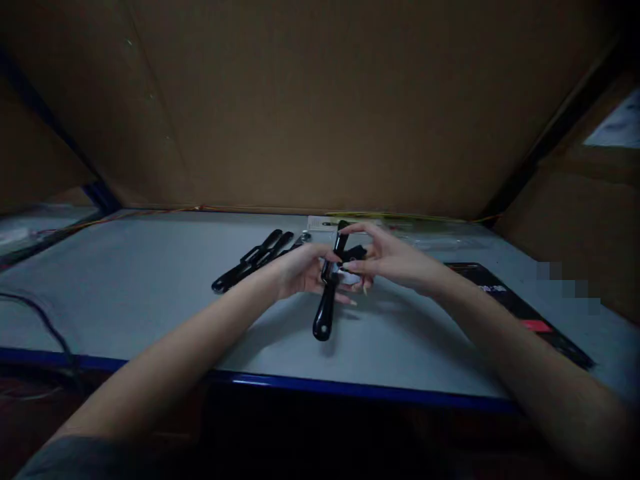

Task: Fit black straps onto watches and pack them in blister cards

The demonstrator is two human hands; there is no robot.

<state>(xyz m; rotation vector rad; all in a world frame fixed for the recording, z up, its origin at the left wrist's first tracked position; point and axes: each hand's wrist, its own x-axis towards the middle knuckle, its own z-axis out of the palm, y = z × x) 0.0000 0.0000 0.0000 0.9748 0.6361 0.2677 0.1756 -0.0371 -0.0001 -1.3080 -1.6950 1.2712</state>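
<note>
A black two-handled tool, which looks like a spokeshave (326, 310), is held slanted a little above the shelf top. My left hand (306, 270) is closed around its middle, with the lower handle pointing toward me. My right hand (383, 257) grips near the upper handle and middle, thumb and fingers pinching close to a small dark part (356, 253) whose kind I cannot make out. The fingers partly hide the tool's middle. Several similar black tools (255, 257) lie side by side just left of my hands, partly behind my left wrist.
A flat black package (505, 300) with a red patch lies at the right. Behind my hands are a printed card (320, 223) and clear plastic wrapping (430, 241). A dark cable (43, 313) crosses the left side. The white shelf (150, 287) has a blue front edge.
</note>
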